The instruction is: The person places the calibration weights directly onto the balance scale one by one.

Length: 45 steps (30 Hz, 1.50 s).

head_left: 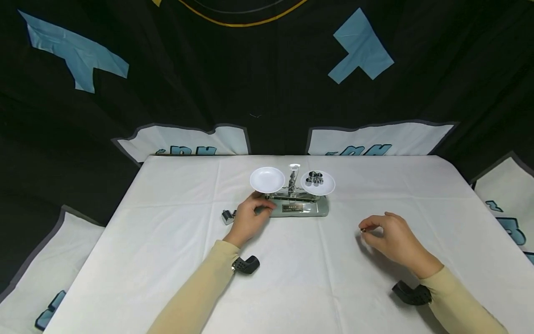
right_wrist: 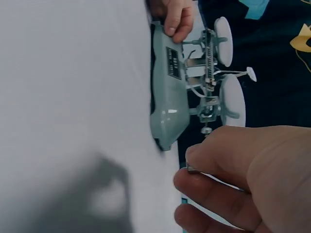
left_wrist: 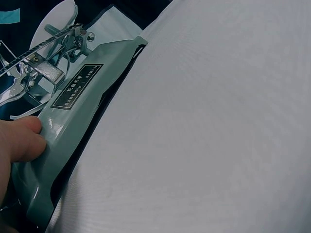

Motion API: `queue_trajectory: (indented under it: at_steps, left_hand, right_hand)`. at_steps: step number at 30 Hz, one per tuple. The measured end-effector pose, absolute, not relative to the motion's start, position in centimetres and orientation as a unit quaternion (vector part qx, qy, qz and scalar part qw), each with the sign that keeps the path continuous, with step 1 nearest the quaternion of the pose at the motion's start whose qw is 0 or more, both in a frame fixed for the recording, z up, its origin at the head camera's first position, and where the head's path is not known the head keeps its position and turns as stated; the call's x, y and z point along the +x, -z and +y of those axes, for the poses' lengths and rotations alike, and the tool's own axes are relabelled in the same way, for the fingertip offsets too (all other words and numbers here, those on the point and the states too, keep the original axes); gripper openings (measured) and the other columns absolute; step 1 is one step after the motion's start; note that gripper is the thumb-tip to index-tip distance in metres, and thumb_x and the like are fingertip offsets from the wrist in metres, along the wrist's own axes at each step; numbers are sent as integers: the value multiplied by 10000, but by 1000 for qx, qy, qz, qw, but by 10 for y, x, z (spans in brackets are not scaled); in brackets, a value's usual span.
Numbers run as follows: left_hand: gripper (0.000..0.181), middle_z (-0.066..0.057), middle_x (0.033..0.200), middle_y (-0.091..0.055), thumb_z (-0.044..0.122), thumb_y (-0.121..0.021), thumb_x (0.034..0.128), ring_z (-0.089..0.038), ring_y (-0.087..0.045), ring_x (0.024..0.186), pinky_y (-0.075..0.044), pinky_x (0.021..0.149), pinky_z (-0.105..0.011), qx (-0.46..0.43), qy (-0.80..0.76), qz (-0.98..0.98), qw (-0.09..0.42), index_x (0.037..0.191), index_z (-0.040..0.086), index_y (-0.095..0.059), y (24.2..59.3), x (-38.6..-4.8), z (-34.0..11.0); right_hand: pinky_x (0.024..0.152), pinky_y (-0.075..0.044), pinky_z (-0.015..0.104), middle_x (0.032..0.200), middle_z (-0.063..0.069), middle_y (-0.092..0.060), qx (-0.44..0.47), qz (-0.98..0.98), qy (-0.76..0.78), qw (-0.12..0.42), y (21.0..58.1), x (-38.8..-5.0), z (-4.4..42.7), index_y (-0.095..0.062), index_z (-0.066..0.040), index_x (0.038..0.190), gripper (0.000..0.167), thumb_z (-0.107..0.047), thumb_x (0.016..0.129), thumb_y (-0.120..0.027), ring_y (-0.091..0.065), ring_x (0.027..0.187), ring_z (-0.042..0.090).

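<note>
A balance scale with a grey-green base [head_left: 304, 208] carries a bare left pan [head_left: 267, 179] and a right pan [head_left: 329, 186] with several metal weights [head_left: 314, 178] standing on it. My left hand [head_left: 249, 220] holds the left end of the base, its fingertips on the surface beside the label in the left wrist view. Off to the right of the scale, my right hand [head_left: 392, 239] is raised above the table, pinching a small metal piece [right_wrist: 191, 168] between thumb and finger. Most of that piece is hidden by the fingertips.
More metal weights [head_left: 227, 216] lie on the white tablecloth [head_left: 167, 241] just left of my left hand, one partly hidden behind it. Dark cloth [head_left: 208, 83] with pale blue shapes hangs beyond the table's far edge.
</note>
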State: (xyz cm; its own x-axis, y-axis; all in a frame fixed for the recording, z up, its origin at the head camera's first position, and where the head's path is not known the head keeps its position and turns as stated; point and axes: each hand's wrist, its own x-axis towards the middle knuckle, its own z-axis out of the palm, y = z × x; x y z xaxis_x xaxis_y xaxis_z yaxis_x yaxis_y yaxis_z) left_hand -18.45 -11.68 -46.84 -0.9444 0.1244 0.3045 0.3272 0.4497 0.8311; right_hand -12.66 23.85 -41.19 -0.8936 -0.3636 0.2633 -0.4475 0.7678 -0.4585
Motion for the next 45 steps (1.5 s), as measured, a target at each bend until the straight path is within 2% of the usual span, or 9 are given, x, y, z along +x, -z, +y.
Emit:
queue_trajectory:
  at_steps: [10, 15, 21, 24, 26, 28, 33, 41, 45]
  left_hand:
    - [141, -225, 1395, -628, -8, -681, 855, -384, -546, 1381, -442, 1163, -518, -142, 503, -846, 108, 929, 46, -788, 469, -185, -117]
    - [145, -225, 1416, -613, -8, -678, 854, -381, -534, 1394, -435, 1171, -513, -137, 508, -844, 101, 934, 45, -788, 469, -185, -117]
    - [146, -228, 1439, -595, -8, -675, 857, -377, -521, 1408, -431, 1177, -508, -136, 510, -843, 98, 936, 43, -787, 469, -185, -118]
    - [147, -227, 1425, -606, -9, -674, 857, -378, -515, 1413, -428, 1179, -510, -135, 509, -844, 98, 936, 42, -787, 469, -185, -118]
    - [147, -231, 1422, -607, -8, -672, 856, -381, -517, 1410, -423, 1183, -511, -135, 508, -845, 98, 936, 40, -786, 469, -185, -118]
    - [146, -235, 1418, -608, -6, -672, 855, -384, -519, 1408, -418, 1186, -513, -135, 507, -846, 98, 935, 37, -785, 469, -185, -118]
    - [144, -244, 1431, -595, -2, -673, 854, -391, -518, 1408, -410, 1192, -518, -137, 507, -845, 99, 936, 36, -785, 469, -185, -118]
    - [141, -242, 1447, -582, -4, -678, 856, -393, -516, 1408, -404, 1195, -520, -135, 509, -844, 99, 937, 39, -785, 470, -185, -119]
    - [137, -240, 1450, -581, -4, -680, 858, -390, -512, 1412, -400, 1199, -514, -135, 510, -844, 99, 937, 36, -784, 469, -185, -118]
  right_hand:
    - [1030, -427, 688, 841, 53, -772, 220, -920, -284, 158, 388, -143, 227, -760, -50, 907, 168, 53, 777, -739, -704, 774, 280]
    - [1064, -393, 716, 867, 99, -780, 211, -918, -296, 157, 375, -156, 219, -763, -36, 930, 150, 38, 804, -734, -710, 787, 308]
    - [1114, -355, 720, 902, 138, -782, 198, -921, -305, 140, 364, -173, 206, -762, -33, 971, 142, 7, 839, -731, -621, 599, 195]
    - [1028, -470, 600, 943, 152, -782, 188, -923, -309, 134, 360, -181, 198, -763, -30, 1007, 152, -21, 861, -722, -646, 712, 226]
    - [868, -523, 465, 964, 155, -782, 182, -924, -309, 131, 360, -186, 193, -764, -32, 1026, 161, -42, 872, -718, -651, 813, 255]
    - [725, -469, 367, 983, 161, -780, 179, -925, -311, 126, 359, -189, 188, -765, -33, 1038, 169, -53, 878, -714, -656, 899, 287]
    - [650, -440, 288, 1013, 176, -775, 170, -918, -342, 102, 360, -198, 175, -765, -29, 1043, 177, -50, 879, -702, -668, 965, 301]
    - [674, -425, 325, 951, 150, -776, 166, -919, -345, 90, 370, -211, 159, -777, -35, 1027, 173, -59, 873, -702, -652, 904, 291]
    - [1013, -472, 546, 896, 155, -776, 181, -919, -334, 107, 373, -213, 155, -781, -10, 1002, 180, -33, 844, -697, -610, 710, 272]
